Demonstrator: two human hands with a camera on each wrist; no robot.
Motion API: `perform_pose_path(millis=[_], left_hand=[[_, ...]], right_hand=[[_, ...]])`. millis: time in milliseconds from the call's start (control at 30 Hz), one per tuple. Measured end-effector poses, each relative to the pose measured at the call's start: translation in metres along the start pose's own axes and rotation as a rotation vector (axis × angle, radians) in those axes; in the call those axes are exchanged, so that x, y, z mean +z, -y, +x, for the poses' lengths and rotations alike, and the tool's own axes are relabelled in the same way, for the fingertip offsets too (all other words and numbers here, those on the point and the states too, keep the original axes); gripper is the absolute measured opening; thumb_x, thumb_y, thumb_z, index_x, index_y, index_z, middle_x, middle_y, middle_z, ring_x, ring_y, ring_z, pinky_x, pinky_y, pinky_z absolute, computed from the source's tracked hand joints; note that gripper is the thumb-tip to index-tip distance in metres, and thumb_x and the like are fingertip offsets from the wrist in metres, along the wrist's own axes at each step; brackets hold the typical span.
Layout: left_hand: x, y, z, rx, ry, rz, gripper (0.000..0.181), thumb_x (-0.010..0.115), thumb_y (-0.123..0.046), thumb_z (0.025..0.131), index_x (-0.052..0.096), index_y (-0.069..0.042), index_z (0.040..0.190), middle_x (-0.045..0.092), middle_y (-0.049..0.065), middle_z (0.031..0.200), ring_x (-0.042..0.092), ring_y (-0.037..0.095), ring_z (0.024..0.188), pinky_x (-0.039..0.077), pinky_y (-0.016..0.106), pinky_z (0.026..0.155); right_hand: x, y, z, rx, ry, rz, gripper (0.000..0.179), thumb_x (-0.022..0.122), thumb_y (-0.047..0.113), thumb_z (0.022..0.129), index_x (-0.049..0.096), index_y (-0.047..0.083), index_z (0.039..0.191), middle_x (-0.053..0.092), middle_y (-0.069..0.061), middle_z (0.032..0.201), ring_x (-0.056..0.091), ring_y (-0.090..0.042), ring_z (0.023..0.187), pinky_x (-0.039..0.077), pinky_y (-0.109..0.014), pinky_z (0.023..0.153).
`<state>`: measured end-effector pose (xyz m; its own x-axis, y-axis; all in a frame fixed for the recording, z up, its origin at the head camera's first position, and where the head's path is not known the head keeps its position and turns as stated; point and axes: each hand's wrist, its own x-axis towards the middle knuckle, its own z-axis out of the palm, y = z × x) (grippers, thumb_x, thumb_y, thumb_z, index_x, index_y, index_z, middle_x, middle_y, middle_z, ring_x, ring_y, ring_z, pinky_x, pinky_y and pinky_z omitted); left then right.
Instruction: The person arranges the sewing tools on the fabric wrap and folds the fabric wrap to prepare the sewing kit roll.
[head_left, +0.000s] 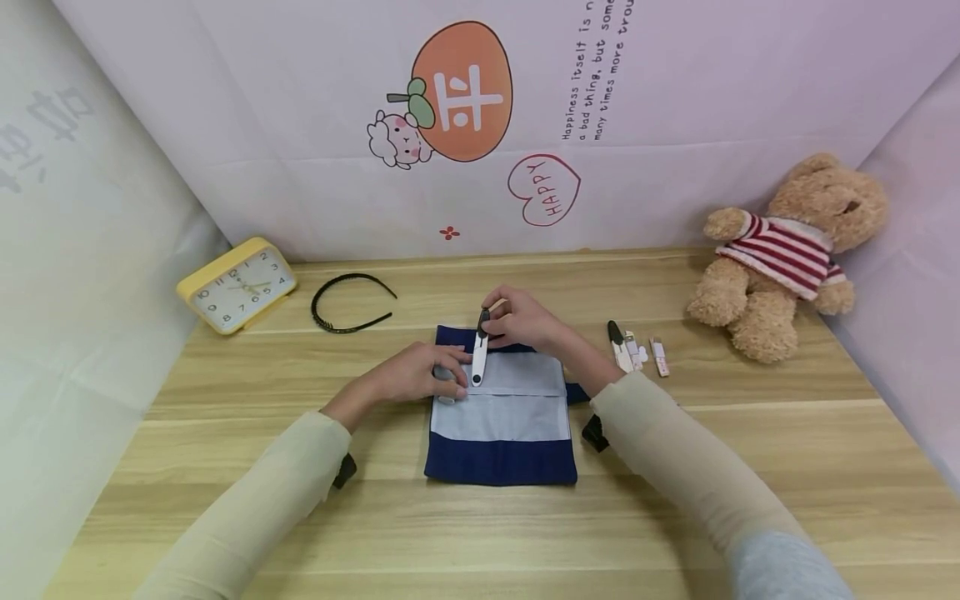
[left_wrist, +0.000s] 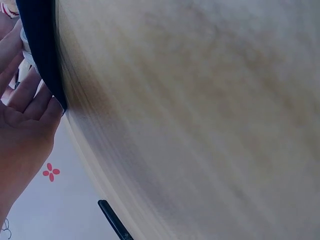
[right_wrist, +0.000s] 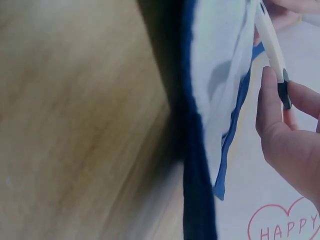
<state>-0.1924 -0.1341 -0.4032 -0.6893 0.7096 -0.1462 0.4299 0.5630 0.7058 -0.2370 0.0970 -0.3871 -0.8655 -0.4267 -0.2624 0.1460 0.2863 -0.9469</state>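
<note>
a person's right hand (head_left: pixel 521 321) pinches the black end of a slim white tool (head_left: pixel 479 360) between thumb and fingers, above the upper part of a navy-and-grey cloth pouch (head_left: pixel 517 419) on a wooden worktop (head_left: pixel 465 533). the left hand (head_left: pixel 423 372), fingers lightly bent, is at the pouch's left side; whether it grips anything is unclear.

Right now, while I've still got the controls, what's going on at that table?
A person's right hand pinches a slim white tool with a black end by that black end, over an open navy-and-grey fabric pouch. The left hand is at the pouch's left side, close to the tool; its exact grip is unclear. The pouch lies on the wood-grain table, with a yellow alarm clock and black headband to the left.
</note>
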Motion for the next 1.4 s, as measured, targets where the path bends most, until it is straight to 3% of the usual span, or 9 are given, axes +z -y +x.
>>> perform_pose_path(millis=[267, 533, 933, 1400], left_hand=[[0.0, -0.002, 0.0, -0.018, -0.002, -0.026, 0.008, 0.078, -0.024, 0.092, 0.08, -0.018, 0.096, 0.055, 0.01, 0.146, 0.033, 0.026, 0.148, 0.027, 0.049, 0.118], [0.0, -0.002, 0.0, -0.032, 0.008, -0.021, 0.008, 0.078, -0.024, 0.091, 0.079, -0.019, 0.097, 0.055, 0.007, 0.146, 0.032, 0.024, 0.149, 0.023, 0.048, 0.12], [0.001, -0.001, 0.001, -0.011, 0.018, -0.027, 0.012, 0.078, -0.026, 0.092, 0.079, -0.018, 0.1, 0.055, 0.009, 0.146, 0.032, 0.027, 0.148, 0.023, 0.05, 0.12], [-0.001, -0.001, 0.002, -0.021, 0.025, -0.013, 0.01, 0.077, -0.025, 0.093, 0.078, -0.017, 0.099, 0.053, 0.009, 0.148, 0.031, 0.027, 0.149, 0.022, 0.05, 0.12]], right_hand=[[0.006, 0.0, 0.002, 0.026, 0.03, -0.01, 0.039, 0.058, -0.003, 0.101, 0.042, -0.007, 0.136, 0.052, -0.02, 0.111, 0.064, -0.03, 0.096, 0.059, -0.04, 0.085], [0.007, -0.002, -0.001, 0.08, 0.088, -0.071, 0.028, 0.061, -0.003, 0.099, 0.05, -0.003, 0.125, 0.057, -0.016, 0.103, 0.066, -0.026, 0.088, 0.059, -0.038, 0.081], [0.009, 0.002, -0.007, 0.044, 0.146, -0.2, 0.026, 0.065, -0.001, 0.097, 0.055, -0.004, 0.12, 0.065, -0.015, 0.095, 0.07, -0.027, 0.081, 0.06, -0.036, 0.075], [0.009, -0.002, -0.006, 0.075, 0.202, -0.195, 0.025, 0.07, -0.003, 0.093, 0.058, -0.007, 0.114, 0.066, -0.016, 0.093, 0.072, -0.025, 0.079, 0.061, -0.036, 0.075]])
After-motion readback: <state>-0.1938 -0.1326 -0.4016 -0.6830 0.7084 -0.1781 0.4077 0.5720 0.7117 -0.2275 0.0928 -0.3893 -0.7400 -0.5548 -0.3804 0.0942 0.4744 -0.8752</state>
